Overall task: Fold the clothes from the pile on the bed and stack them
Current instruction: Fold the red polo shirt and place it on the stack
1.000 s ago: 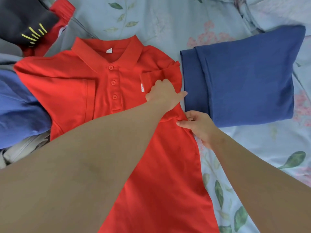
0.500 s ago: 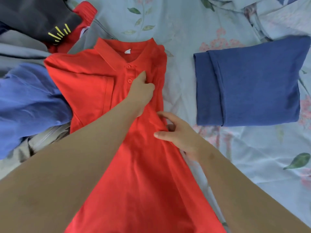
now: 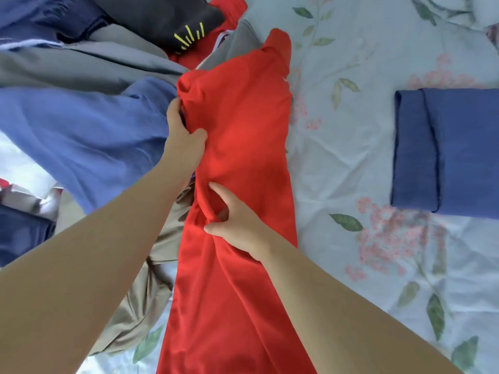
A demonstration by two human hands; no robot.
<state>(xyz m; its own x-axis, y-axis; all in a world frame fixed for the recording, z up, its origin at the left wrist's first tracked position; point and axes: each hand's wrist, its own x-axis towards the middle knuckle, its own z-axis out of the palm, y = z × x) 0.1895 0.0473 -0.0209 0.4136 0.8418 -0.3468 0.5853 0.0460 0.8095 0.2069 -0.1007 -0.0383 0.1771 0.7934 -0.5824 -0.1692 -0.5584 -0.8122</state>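
Fingers of left hand (image 3: 183, 139) hidden under red shirt (image 3: 243, 125), probably gripping

The shirt (image 3: 243, 125) is lying down the middle of the bed sheet (image 3: 351, 147), its left edge touching the pile of clothes (image 3: 89, 76). A folded garment (image 3: 459, 152) is sitting well apart to its right. The left hand (image 3: 183, 139) is holding the shirt's left edge, beyond the right hand (image 3: 237, 222).

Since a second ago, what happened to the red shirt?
The red shirt, spread flat before with buttons showing, is now folded into a narrow strip. The left hand moved to its left edge and grips it; the right hand pinches a fold in the middle. The folded blue garment stayed put.
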